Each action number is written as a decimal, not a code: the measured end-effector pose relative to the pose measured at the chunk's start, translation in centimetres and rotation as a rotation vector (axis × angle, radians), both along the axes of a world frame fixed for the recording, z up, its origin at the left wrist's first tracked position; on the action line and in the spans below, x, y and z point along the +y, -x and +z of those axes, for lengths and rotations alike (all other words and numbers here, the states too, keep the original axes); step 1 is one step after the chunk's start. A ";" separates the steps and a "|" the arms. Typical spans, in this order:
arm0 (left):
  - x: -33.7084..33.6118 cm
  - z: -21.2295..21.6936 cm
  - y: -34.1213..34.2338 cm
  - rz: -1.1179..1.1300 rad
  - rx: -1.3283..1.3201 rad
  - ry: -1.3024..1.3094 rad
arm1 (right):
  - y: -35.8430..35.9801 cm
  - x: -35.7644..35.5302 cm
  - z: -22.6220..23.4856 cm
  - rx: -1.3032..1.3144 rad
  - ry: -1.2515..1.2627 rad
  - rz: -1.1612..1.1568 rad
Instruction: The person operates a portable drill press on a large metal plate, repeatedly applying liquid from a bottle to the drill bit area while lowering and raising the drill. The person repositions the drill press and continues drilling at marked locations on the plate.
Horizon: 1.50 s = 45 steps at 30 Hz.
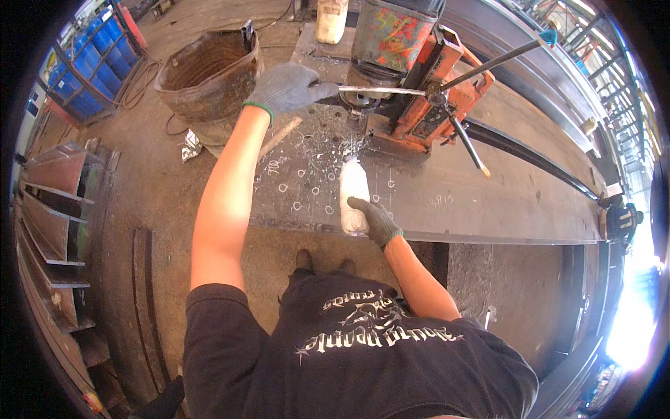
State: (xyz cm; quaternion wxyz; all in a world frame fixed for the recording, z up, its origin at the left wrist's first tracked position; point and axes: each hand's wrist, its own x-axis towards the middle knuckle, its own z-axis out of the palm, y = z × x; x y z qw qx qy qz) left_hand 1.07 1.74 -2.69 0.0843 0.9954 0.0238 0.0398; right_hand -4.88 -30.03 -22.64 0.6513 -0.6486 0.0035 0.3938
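Note:
My left hand, in a grey glove with a green cuff, is closed on the end of a feed handle. This rod runs to the hub of an orange magnetic drill, which stands on a steel beam. Below the motor, the drill's dark chuck points down at the plate, with bright metal chips beneath it. In my gloved right hand is a white plastic bottle. Its top faces the chips. Chalk circles mark the plate around it.
A rusty open-topped container stands left of the beam. Another pale plastic container is behind the drill. Two more drill handle rods stick out to the right. Steel pieces are stacked at far left, and blue cylinders stand in a rack.

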 end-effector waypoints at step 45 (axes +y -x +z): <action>-49.3 3.8 -18.0 -0.690 -0.938 0.528 | -9.0 -39.5 -7.1 -0.713 0.290 -1.434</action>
